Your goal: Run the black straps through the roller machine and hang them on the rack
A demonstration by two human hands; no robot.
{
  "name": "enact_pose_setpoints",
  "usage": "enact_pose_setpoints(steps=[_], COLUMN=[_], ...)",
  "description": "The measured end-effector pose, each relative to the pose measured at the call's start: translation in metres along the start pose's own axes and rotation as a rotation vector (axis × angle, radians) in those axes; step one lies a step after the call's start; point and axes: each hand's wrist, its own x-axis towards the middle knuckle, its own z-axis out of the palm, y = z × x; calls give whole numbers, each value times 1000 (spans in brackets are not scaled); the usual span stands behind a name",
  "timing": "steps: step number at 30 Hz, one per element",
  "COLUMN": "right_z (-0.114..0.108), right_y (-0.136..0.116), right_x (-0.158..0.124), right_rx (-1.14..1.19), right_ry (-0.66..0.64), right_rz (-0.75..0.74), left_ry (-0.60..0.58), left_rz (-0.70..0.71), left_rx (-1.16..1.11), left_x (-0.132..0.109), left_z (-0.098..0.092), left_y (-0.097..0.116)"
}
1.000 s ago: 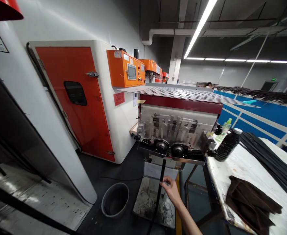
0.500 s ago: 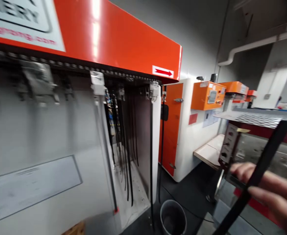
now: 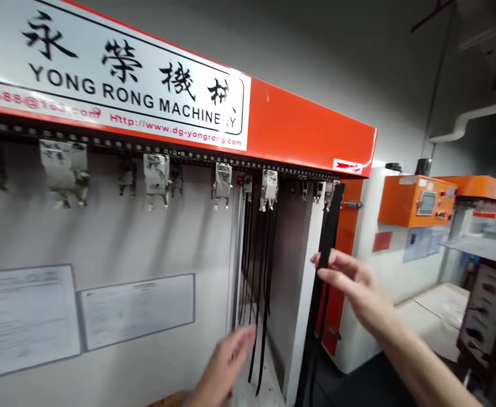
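In the head view, the right hand [image 3: 358, 288] was at about four o'clock, its fingers curled across a flat, matte black strip [image 3: 325, 249] and seemingly pinching it. The narrow strip hung almost straight down from the clip row at the right edge of a dark, slot-like opening, its upper end close to a small metal clip [image 3: 328, 192]. The left hand [image 3: 225, 367], blurred at about seven o'clock, was open and held nothing, its fingers spread near the lower ends of a bunch of thin, black hanging strips [image 3: 256, 271].

From ten to twelve o'clock ran a glossy orange-red steel header [image 3: 307, 130] bearing a white "YONG RONG MACHINERY" sign [image 3: 138, 85]. Beneath it, a studded chain track [image 3: 155, 157] carried a row of scuffed metal clips [image 3: 157, 175]. Two flat, framed notices [image 3: 135, 311] sat on the pale metal panel at about eight o'clock. Farther off at three o'clock stood an orange control box [image 3: 417, 200] with a small screen, mounted on a white cabinet [image 3: 394, 282]. Part of its orange door [image 3: 343, 265] showed just behind the strip.
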Motion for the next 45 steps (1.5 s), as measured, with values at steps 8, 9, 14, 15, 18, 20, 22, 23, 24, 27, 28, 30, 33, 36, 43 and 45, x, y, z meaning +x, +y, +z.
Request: enact_pose_setpoints(steps=[8,9,14,15,18,20,22,23,24,27,28,30,33,36,43,45], right_z=[63,67,81,83,88,90,91,91,92,92,93,93,94,94,93,93], right_y=[75,81,95,96,96,95,93,93,92,91,92,92,93,94,93,92], right_x=[11,13,25,28,38,47,55,59,63,72,75,78,82,85,85,85], right_rx=[93,116,210,218,238,255,273,281,289,309,315,322,327,325,319,313], right_ry=[-238,-261,-347,-356,-369,-373,-375,-376,-375,-364,-360,-353,-345,-338,-319,-316], right_rz=[47,47,45,44,30,20,16,19,25,42,47,51,47,35,58,56], left_ry=[375,335,56,45,69,92,106,115,124,146,139,102,89,166,308,323], left_rz=[539,484,265,251,256,259,250,243,233,228,238,264,273,252,383,421], left_rx=[150,126,-29,-29,-20,-29,-21,-12,-2,2,-17,-69,-114,-79,-54,-43], left_x=[98,114,156,158,160,161,163,164,165,165,163,158,142,128,132,137], left_z=[-53,-57,-73,-74,-75,-74,-72,-72,-71,-71,-71,-70,-67,-61,-54,-54], left_y=[236,250,286,289,291,290,290,290,290,289,287,281,264,245,220,217])
